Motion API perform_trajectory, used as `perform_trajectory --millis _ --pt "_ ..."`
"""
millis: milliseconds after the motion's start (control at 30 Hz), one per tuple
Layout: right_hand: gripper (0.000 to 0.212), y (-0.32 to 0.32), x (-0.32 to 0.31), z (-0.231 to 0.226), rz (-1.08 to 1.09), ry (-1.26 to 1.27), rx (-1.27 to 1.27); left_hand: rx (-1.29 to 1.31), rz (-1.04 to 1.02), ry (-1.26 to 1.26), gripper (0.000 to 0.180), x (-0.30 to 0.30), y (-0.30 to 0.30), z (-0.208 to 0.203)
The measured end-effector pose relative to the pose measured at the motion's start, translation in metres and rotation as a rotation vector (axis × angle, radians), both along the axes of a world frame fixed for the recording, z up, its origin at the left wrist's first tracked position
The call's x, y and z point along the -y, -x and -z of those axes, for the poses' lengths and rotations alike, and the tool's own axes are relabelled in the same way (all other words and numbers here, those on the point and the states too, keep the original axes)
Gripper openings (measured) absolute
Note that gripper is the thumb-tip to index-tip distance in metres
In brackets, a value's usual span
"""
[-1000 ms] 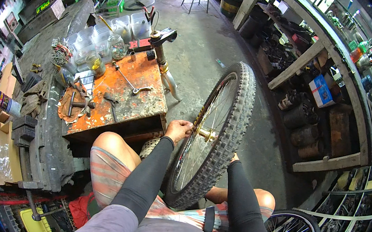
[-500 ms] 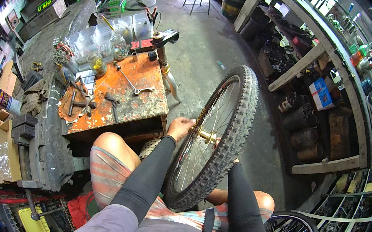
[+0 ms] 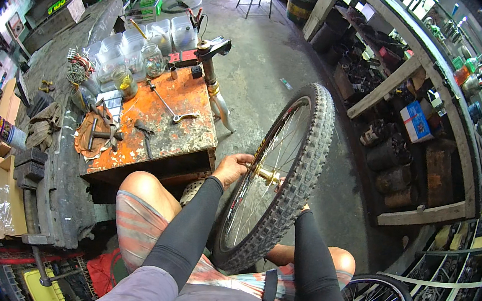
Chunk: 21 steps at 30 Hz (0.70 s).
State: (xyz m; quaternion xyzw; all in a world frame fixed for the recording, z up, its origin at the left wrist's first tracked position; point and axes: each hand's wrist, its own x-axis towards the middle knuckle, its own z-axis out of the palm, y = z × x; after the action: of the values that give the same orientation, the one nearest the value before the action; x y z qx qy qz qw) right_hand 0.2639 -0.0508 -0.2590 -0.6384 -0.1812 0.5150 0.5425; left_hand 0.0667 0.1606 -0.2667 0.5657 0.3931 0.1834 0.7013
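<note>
Between the knees: a bicycle wheel with a knobbly black tyre, its top leaning to the right.
Gold hub: at the wheel's centre.
Left hand: thumb and fingers bunched at the hub's left end; whether they grip it cannot be told.
Right hand: mostly hidden behind the tyre; finger spread and hold cannot be told.
Orange tabletop: left of the wheel, bearing a silver wrench.
</note>
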Motion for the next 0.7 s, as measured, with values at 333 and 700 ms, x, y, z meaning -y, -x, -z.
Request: perform_trajectory --millis 333,700 --pt "0.033 0.006 -0.004 -0.019 0.197 0.112 -0.274 0.055 -0.164 0.119 0.029 0.009 -0.006 -0.026" --pt "0.029 -0.01 0.004 -0.001 0.12 0.071 -0.107 -0.193 -0.011 0.15 0.03 -0.002 -0.023 -0.04"
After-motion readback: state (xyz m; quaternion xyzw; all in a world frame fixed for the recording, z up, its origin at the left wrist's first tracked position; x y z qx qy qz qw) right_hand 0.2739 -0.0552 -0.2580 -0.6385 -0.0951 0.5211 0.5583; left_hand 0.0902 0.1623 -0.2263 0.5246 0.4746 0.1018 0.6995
